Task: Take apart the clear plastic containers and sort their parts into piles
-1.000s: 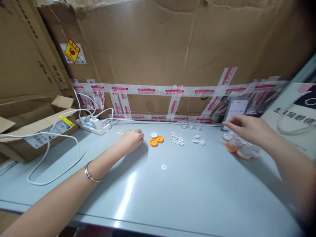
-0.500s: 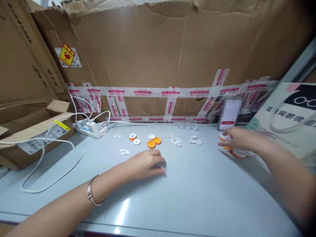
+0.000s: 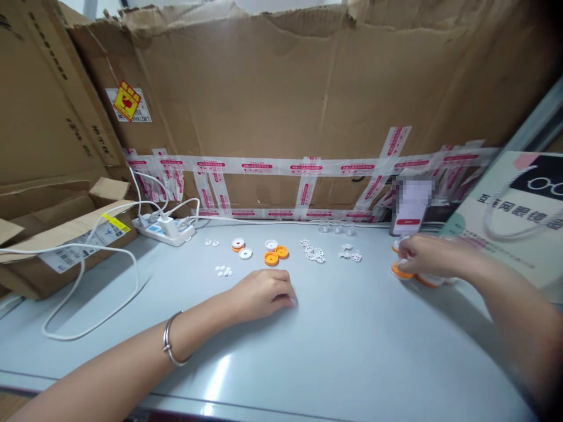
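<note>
My left hand (image 3: 266,295) rests low over the middle of the table, its fingers curled together; whatever they may hold is hidden. On the right, my right hand (image 3: 428,256) reaches to a cluster of round orange-and-white plastic pieces (image 3: 401,272). Thumb and fingers are pinched together just above one piece, and I cannot make out what is between them. Beyond my left hand lie orange discs (image 3: 271,258) and white discs (image 3: 245,254). Small white round parts (image 3: 224,271) form a group to their left. White openwork parts (image 3: 313,252) and more white pieces (image 3: 350,254) lie to the right.
Clear plastic pieces (image 3: 336,227) stand at the back of the table. A phone (image 3: 412,206) leans upright behind my right hand, beside a printed bag (image 3: 505,217). At left are a power strip (image 3: 169,232), a loose white cable (image 3: 136,281) and an open carton (image 3: 83,252). Large cardboard (image 3: 264,88) walls the back.
My right hand's fingers have closed from a spread grasp into a pinch at the orange-and-white pieces. My left fingers have curled tighter. The whole view has shifted slightly.
</note>
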`<act>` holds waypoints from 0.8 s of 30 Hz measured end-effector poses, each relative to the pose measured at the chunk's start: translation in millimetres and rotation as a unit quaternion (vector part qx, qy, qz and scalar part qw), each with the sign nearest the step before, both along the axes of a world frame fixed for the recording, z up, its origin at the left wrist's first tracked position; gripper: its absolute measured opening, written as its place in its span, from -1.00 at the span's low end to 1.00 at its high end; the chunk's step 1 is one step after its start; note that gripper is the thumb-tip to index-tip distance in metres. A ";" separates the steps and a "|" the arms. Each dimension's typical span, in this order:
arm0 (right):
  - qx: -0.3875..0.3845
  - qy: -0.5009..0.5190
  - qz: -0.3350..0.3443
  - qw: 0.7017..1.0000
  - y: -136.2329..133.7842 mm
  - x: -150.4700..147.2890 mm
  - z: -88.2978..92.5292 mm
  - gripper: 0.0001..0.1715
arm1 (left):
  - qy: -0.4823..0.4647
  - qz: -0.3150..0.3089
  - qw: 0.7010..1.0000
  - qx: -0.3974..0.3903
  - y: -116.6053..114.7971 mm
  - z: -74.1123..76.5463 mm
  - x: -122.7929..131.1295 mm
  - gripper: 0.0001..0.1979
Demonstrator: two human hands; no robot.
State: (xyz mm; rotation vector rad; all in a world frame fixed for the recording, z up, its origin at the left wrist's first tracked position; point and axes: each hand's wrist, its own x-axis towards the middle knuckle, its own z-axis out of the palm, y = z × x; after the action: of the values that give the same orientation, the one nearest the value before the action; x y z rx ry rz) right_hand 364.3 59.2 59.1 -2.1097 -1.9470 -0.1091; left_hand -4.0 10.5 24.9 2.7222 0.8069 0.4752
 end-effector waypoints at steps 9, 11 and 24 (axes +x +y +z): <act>-0.249 0.049 0.250 0.935 -34.0 -59.6 12.1 -0.95 | -0.009 -0.046 0.999 0.000 1.7 2.0 -2.9 -0.83; -0.236 0.087 0.289 0.924 -42.3 -82.3 9.6 -0.96 | -0.024 -0.043 0.998 0.030 3.3 4.6 -4.5 -0.82; -0.149 0.307 0.374 0.862 -61.9 -164.1 -37.6 -0.74 | -0.113 0.282 0.939 0.158 71.9 35.6 -88.7 -0.82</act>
State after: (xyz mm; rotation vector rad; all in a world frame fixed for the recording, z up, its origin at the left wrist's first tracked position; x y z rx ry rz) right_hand 200.2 -2.8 21.5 -1.1232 -2.2478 0.9407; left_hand -92.7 82.4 60.5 2.5936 1.5642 1.0988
